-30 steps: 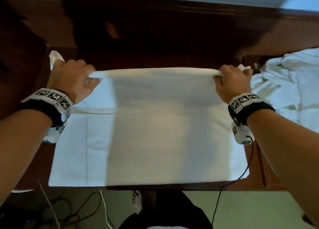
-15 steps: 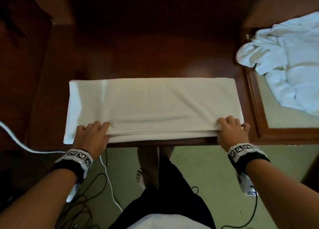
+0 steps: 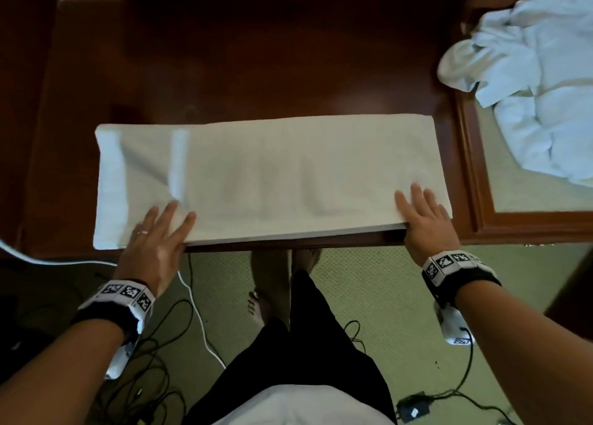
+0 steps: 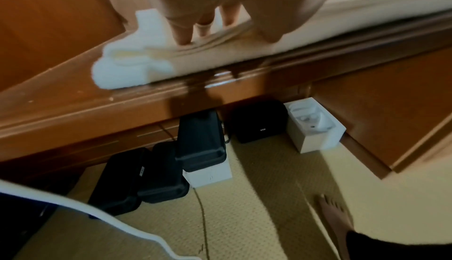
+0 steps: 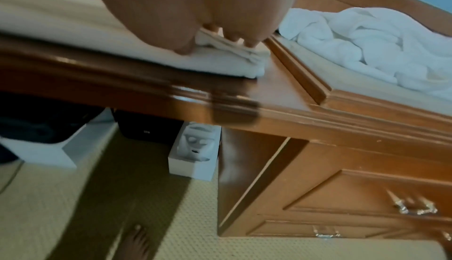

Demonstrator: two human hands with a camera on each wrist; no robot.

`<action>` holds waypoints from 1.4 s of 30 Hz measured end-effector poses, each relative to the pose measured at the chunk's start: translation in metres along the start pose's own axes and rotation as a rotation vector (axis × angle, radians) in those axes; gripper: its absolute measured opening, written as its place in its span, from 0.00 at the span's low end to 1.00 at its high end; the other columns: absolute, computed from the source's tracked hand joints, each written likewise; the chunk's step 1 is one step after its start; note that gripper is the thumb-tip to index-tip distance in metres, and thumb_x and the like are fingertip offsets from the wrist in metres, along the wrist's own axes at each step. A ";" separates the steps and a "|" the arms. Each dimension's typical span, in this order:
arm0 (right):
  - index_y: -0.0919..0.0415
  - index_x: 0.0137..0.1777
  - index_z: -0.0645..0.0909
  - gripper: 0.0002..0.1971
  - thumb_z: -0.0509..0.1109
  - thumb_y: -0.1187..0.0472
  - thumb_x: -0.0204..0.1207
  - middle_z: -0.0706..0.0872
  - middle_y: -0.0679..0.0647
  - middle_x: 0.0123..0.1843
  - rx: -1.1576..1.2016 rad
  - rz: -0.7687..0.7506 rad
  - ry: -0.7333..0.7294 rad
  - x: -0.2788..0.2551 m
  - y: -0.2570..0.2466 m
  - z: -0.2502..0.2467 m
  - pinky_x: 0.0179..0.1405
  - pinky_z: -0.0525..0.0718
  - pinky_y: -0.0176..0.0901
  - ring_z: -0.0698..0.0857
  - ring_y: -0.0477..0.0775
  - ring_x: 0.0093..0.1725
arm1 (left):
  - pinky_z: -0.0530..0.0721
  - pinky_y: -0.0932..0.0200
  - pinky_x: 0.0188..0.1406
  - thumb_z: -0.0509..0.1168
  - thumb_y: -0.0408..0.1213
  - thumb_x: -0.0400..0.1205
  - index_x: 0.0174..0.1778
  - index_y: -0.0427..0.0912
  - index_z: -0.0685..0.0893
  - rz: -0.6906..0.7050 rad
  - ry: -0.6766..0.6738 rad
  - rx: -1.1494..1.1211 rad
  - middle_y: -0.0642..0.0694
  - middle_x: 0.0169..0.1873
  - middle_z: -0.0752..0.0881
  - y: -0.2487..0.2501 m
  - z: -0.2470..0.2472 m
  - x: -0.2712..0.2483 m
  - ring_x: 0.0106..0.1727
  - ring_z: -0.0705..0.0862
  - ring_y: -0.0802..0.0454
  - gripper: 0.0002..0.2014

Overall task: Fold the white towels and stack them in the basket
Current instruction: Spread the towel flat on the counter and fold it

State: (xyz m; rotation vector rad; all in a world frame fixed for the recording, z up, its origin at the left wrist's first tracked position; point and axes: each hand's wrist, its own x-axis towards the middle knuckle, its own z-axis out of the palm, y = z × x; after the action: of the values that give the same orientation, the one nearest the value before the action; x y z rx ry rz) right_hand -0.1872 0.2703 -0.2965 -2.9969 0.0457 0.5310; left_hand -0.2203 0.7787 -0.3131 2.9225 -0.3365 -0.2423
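While the left hand (image 3: 157, 245) lies flat with fingers spread on the folded towel (image 3: 272, 174), the right hand (image 3: 426, 219) presses flat on its other end; the towel lies along the tabletop's (image 3: 256, 72) near edge, with crumpled towels (image 3: 529, 81) well apart at right.

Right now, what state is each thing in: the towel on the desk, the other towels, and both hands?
Folded towel: folded into a long strip, flat along the desk's near edge.
Towel pile: crumpled, unfolded, on the right.
Left hand: fingers straight, pressing the towel's near-left edge.
Right hand: fingers straight, pressing the near-right corner.
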 end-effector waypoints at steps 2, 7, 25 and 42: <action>0.47 0.86 0.56 0.41 0.58 0.75 0.75 0.48 0.58 0.89 0.021 0.030 0.023 -0.003 0.007 0.000 0.84 0.52 0.62 0.47 0.65 0.88 | 0.73 0.23 0.71 0.72 0.23 0.77 0.82 0.46 0.73 0.020 -0.003 0.006 0.36 0.84 0.66 -0.003 -0.002 0.002 0.81 0.65 0.25 0.36; 0.47 0.88 0.49 0.45 0.60 0.74 0.74 0.43 0.58 0.90 -0.043 0.116 -0.066 -0.013 0.009 0.002 0.85 0.48 0.67 0.41 0.63 0.88 | 0.83 0.27 0.61 0.74 0.22 0.73 0.82 0.43 0.72 0.032 -0.044 0.053 0.35 0.81 0.71 -0.004 -0.013 0.001 0.75 0.74 0.27 0.40; 0.62 0.68 0.82 0.24 0.54 0.48 0.84 0.76 0.64 0.77 0.104 -0.319 0.231 0.001 -0.091 0.004 0.69 0.77 0.64 0.75 0.70 0.73 | 0.72 0.33 0.72 0.51 0.59 0.84 0.78 0.39 0.78 -0.114 -0.062 0.021 0.35 0.79 0.74 -0.008 -0.033 0.007 0.77 0.73 0.31 0.34; 0.44 0.87 0.45 0.43 0.44 0.23 0.76 0.40 0.56 0.89 -0.044 -0.276 -0.059 0.049 -0.186 -0.002 0.80 0.48 0.79 0.42 0.70 0.87 | 0.50 0.29 0.84 0.47 0.68 0.83 0.89 0.51 0.49 -0.257 -0.153 -0.016 0.39 0.89 0.47 0.028 -0.016 0.075 0.88 0.47 0.35 0.41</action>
State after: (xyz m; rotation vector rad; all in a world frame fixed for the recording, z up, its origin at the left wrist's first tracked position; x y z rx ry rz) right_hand -0.1321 0.4542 -0.2945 -2.9562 -0.3820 0.5933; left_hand -0.1512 0.7367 -0.3027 2.9331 0.0222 -0.5047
